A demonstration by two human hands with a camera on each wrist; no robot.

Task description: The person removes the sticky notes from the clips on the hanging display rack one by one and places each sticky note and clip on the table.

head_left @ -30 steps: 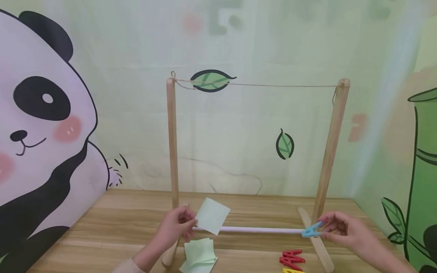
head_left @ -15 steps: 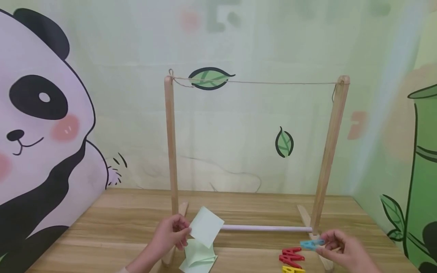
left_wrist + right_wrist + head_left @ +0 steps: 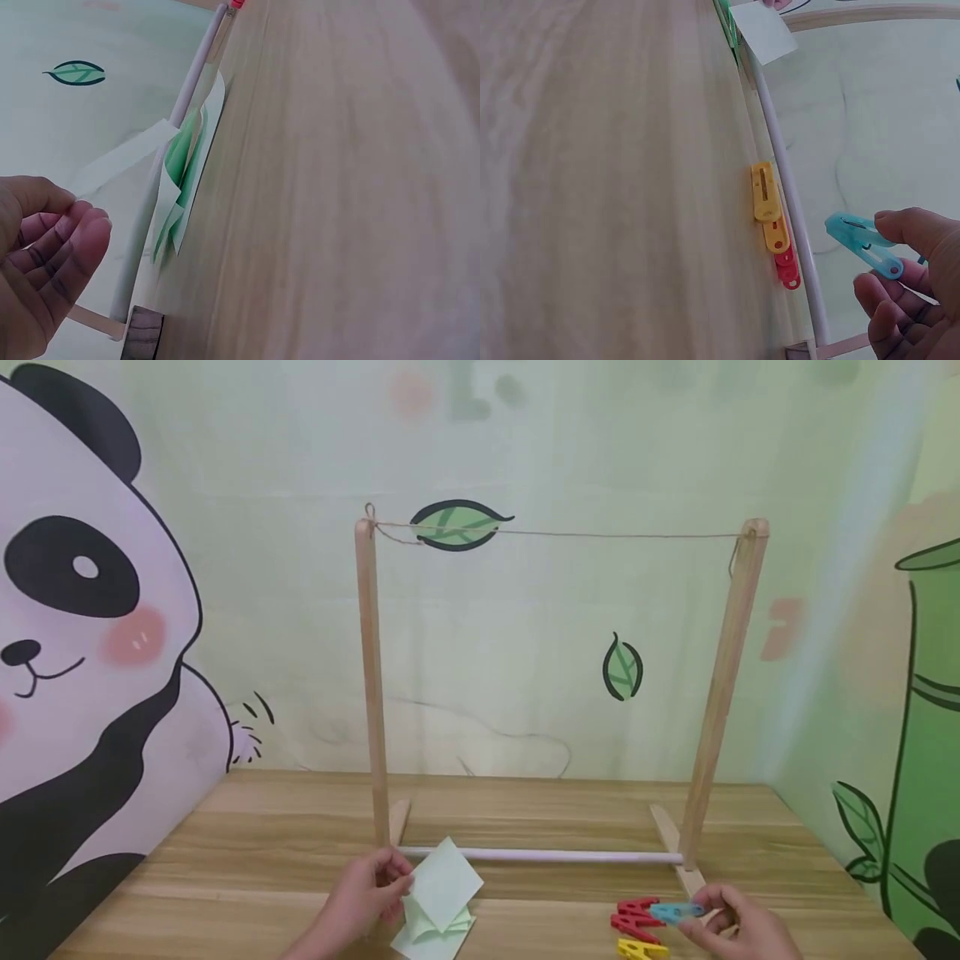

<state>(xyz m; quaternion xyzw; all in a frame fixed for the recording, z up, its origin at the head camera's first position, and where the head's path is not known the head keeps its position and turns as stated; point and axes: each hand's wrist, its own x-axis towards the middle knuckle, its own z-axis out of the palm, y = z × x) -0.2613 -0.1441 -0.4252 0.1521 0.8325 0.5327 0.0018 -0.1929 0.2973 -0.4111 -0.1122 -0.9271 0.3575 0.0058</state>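
Note:
My left hand [image 3: 363, 897] pinches a pale green paper square [image 3: 450, 881] by its left corner. In the head view the square overlaps a small pile of similar paper squares [image 3: 426, 946] on the table; the left wrist view shows it raised above them. My right hand [image 3: 738, 931] holds a light blue clothespin [image 3: 675, 912] between thumb and fingers, its handle end in the grip and its tip pointing left. From the head, that clothespin overlaps the red clothespins [image 3: 632, 925] lying on the table. Yellow clothespins [image 3: 765, 193] lie just nearer to me, beside the red ones.
Behind the hands stands a wooden frame with a left post [image 3: 369, 677] and a right post [image 3: 723, 693]. A thin string [image 3: 600, 535] spans their tops, and a white rod [image 3: 570, 856] joins them low down. The wooden table [image 3: 525, 806] meets a panda-painted wall behind.
Both hands have come down toward the table: the left with its paper square to over the pile, the right with the blue clothespin from the right post's foot to the red clothespins.

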